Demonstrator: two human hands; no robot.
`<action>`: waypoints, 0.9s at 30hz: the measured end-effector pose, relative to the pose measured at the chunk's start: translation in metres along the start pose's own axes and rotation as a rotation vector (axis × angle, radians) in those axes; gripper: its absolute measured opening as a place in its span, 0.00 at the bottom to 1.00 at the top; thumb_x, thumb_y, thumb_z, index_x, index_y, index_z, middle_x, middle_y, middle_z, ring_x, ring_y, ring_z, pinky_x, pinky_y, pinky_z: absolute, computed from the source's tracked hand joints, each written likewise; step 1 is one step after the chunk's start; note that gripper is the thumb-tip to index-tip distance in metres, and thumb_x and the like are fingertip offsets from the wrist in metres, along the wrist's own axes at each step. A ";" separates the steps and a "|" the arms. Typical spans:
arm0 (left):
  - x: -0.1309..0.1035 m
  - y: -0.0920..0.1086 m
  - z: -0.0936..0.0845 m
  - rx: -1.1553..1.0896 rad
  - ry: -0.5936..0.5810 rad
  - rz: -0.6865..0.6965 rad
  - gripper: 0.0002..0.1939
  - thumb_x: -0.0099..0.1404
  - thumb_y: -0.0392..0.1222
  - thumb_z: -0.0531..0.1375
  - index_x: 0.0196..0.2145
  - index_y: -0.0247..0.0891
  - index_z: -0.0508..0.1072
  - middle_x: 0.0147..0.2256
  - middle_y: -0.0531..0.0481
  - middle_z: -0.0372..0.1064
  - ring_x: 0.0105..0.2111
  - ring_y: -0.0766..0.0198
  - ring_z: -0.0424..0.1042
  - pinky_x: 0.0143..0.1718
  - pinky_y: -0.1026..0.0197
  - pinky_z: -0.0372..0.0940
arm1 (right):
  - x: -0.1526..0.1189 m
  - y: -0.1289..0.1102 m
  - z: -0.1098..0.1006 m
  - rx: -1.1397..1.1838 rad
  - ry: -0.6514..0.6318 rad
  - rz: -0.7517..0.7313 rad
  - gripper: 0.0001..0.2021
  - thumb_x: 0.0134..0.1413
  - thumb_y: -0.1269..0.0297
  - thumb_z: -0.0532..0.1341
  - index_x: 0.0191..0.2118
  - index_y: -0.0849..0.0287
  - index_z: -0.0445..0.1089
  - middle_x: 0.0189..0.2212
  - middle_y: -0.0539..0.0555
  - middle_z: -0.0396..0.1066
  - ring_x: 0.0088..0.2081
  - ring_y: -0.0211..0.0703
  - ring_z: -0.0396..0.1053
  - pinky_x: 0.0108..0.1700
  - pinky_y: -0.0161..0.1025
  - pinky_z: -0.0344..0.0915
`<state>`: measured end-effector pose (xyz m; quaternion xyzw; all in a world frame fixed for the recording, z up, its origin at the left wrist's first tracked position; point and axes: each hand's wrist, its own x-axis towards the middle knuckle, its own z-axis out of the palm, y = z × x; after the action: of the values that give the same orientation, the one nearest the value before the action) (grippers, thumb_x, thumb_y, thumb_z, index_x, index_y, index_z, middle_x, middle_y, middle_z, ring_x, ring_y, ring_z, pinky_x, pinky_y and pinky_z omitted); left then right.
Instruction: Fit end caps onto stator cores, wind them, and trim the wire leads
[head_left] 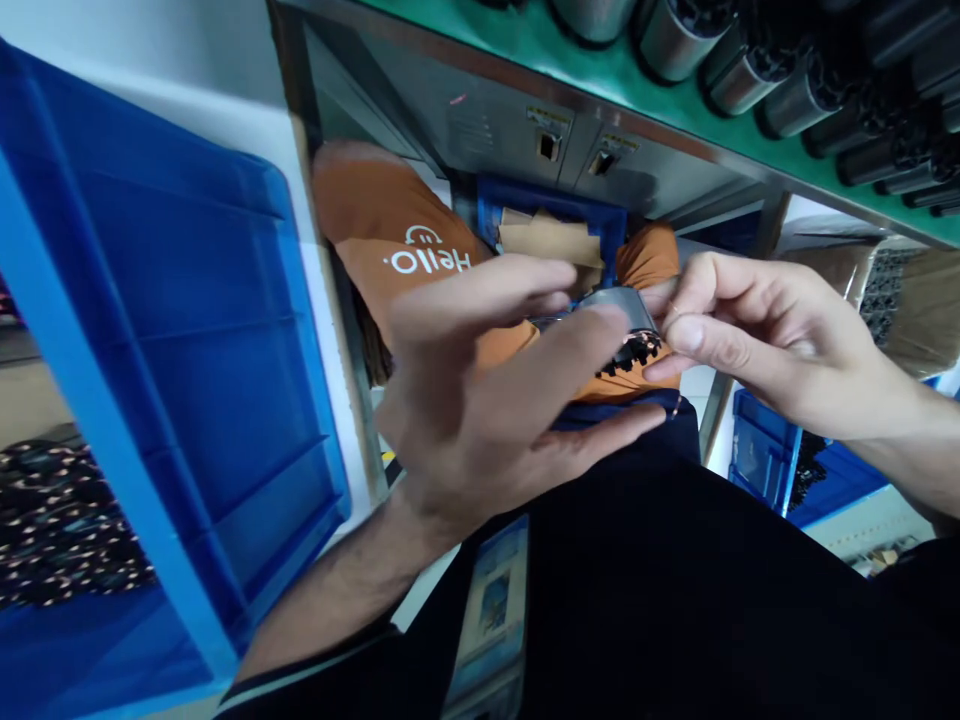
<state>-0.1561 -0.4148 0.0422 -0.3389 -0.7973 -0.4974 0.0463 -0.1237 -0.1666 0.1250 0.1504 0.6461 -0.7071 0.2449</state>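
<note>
My left hand (487, 400) and my right hand (757, 335) meet in the middle of the view around a small grey metal cylinder (621, 305) with black windings at its lower end. The left fingers wrap over its left side, and the right thumb and forefinger pinch its right end. My dark trousers (675, 600) lie below both hands.
A large blue plastic crate (187, 380) fills the left side. A green-topped bench (600, 60) at the top carries a row of dark metal cylinders (810, 90). A person in an orange shirt (390, 230) is beyond my hands. More blue bins (765, 460) stand at right.
</note>
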 end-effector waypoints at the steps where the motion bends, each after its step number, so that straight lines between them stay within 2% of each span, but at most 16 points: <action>1: 0.005 0.003 -0.001 0.029 0.048 0.052 0.31 0.66 0.55 0.83 0.59 0.42 0.80 0.57 0.42 0.80 0.55 0.49 0.84 0.61 0.44 0.83 | 0.001 -0.001 0.001 0.003 -0.022 0.003 0.14 0.63 0.57 0.84 0.37 0.56 0.82 0.39 0.50 0.86 0.38 0.41 0.86 0.43 0.35 0.87; 2: 0.011 0.006 -0.001 0.031 0.099 0.085 0.25 0.68 0.50 0.82 0.57 0.42 0.82 0.54 0.44 0.82 0.52 0.53 0.85 0.59 0.49 0.83 | 0.001 -0.002 0.002 0.001 -0.039 0.005 0.13 0.63 0.57 0.84 0.37 0.56 0.82 0.39 0.50 0.86 0.39 0.41 0.86 0.45 0.36 0.87; 4: 0.021 0.009 0.000 0.007 0.090 0.089 0.20 0.70 0.43 0.79 0.57 0.44 0.82 0.51 0.48 0.85 0.49 0.56 0.87 0.55 0.54 0.84 | 0.001 -0.005 0.002 -0.015 -0.042 -0.008 0.12 0.62 0.58 0.84 0.37 0.55 0.84 0.41 0.51 0.87 0.44 0.44 0.86 0.50 0.39 0.88; 6: 0.028 0.011 0.001 -0.053 0.031 0.063 0.21 0.70 0.41 0.77 0.58 0.46 0.82 0.52 0.49 0.87 0.50 0.54 0.88 0.55 0.55 0.85 | 0.000 -0.006 0.001 -0.055 0.017 -0.062 0.09 0.63 0.60 0.83 0.37 0.54 0.85 0.46 0.52 0.87 0.52 0.46 0.87 0.58 0.41 0.87; 8: 0.031 0.013 0.002 -0.167 0.009 0.015 0.22 0.68 0.41 0.76 0.58 0.45 0.82 0.52 0.50 0.88 0.49 0.55 0.89 0.54 0.56 0.85 | -0.001 -0.002 -0.001 -0.077 0.080 -0.145 0.07 0.62 0.64 0.83 0.40 0.51 0.87 0.49 0.51 0.87 0.57 0.47 0.85 0.60 0.39 0.86; 11: 0.030 0.015 0.005 -0.260 0.003 -0.093 0.19 0.69 0.42 0.75 0.55 0.44 0.81 0.51 0.51 0.89 0.49 0.54 0.90 0.52 0.54 0.85 | -0.003 0.015 0.002 0.000 0.094 -0.214 0.23 0.49 0.66 0.89 0.50 0.44 0.90 0.51 0.49 0.88 0.53 0.48 0.87 0.52 0.38 0.88; 12: 0.030 0.015 0.006 -0.254 -0.002 -0.115 0.17 0.70 0.44 0.75 0.55 0.44 0.81 0.51 0.50 0.89 0.49 0.52 0.90 0.52 0.52 0.85 | -0.004 0.022 0.005 0.031 0.110 -0.223 0.26 0.47 0.65 0.89 0.53 0.42 0.90 0.51 0.49 0.88 0.51 0.47 0.87 0.51 0.39 0.89; 13: 0.029 0.015 0.007 -0.240 0.004 -0.119 0.16 0.71 0.47 0.74 0.54 0.45 0.82 0.50 0.50 0.89 0.48 0.50 0.90 0.51 0.50 0.86 | -0.005 0.030 0.010 0.049 0.150 -0.239 0.27 0.49 0.63 0.89 0.55 0.41 0.90 0.51 0.49 0.88 0.49 0.47 0.87 0.50 0.40 0.89; 16: 0.028 0.011 0.008 -0.157 0.057 -0.048 0.15 0.74 0.48 0.73 0.55 0.45 0.82 0.50 0.46 0.89 0.46 0.50 0.90 0.47 0.49 0.87 | -0.005 0.050 0.028 0.028 0.331 -0.320 0.16 0.62 0.54 0.84 0.54 0.41 0.90 0.50 0.51 0.87 0.49 0.47 0.86 0.53 0.45 0.89; 18: 0.028 0.008 0.006 -0.049 0.086 0.044 0.16 0.73 0.47 0.73 0.56 0.44 0.83 0.50 0.47 0.89 0.46 0.52 0.90 0.44 0.54 0.87 | -0.003 0.060 0.040 -0.015 0.421 -0.357 0.15 0.63 0.47 0.83 0.52 0.42 0.91 0.50 0.53 0.86 0.50 0.49 0.85 0.53 0.48 0.88; 21: 0.029 0.008 0.002 0.110 0.024 0.097 0.16 0.74 0.46 0.74 0.57 0.50 0.83 0.51 0.54 0.89 0.47 0.53 0.91 0.44 0.56 0.87 | 0.002 0.068 0.053 -0.069 0.537 -0.388 0.16 0.64 0.42 0.81 0.51 0.42 0.90 0.50 0.55 0.85 0.53 0.52 0.83 0.55 0.50 0.86; 23: 0.030 0.010 0.001 0.143 -0.003 0.105 0.14 0.75 0.43 0.73 0.56 0.52 0.83 0.51 0.57 0.89 0.46 0.55 0.91 0.47 0.56 0.87 | 0.005 0.069 0.058 -0.067 0.623 -0.421 0.14 0.66 0.41 0.79 0.48 0.43 0.90 0.48 0.54 0.85 0.51 0.51 0.83 0.56 0.50 0.85; 25: 0.031 0.012 0.001 0.129 0.005 0.145 0.14 0.74 0.41 0.74 0.56 0.47 0.83 0.52 0.53 0.90 0.46 0.54 0.92 0.49 0.57 0.87 | 0.005 0.067 0.057 -0.049 0.664 -0.436 0.11 0.70 0.44 0.78 0.44 0.43 0.90 0.44 0.53 0.85 0.48 0.49 0.83 0.55 0.50 0.85; 27: 0.032 0.015 0.002 0.000 -0.045 0.051 0.17 0.71 0.40 0.75 0.55 0.45 0.83 0.54 0.51 0.90 0.49 0.52 0.92 0.54 0.56 0.88 | 0.003 0.063 0.050 -0.028 0.635 -0.431 0.06 0.70 0.50 0.78 0.42 0.42 0.90 0.41 0.50 0.84 0.45 0.48 0.82 0.53 0.48 0.84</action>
<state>-0.1709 -0.3926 0.0659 -0.3700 -0.7892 -0.4883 0.0411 -0.0871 -0.2189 0.0765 0.2192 0.7162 -0.6517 -0.1197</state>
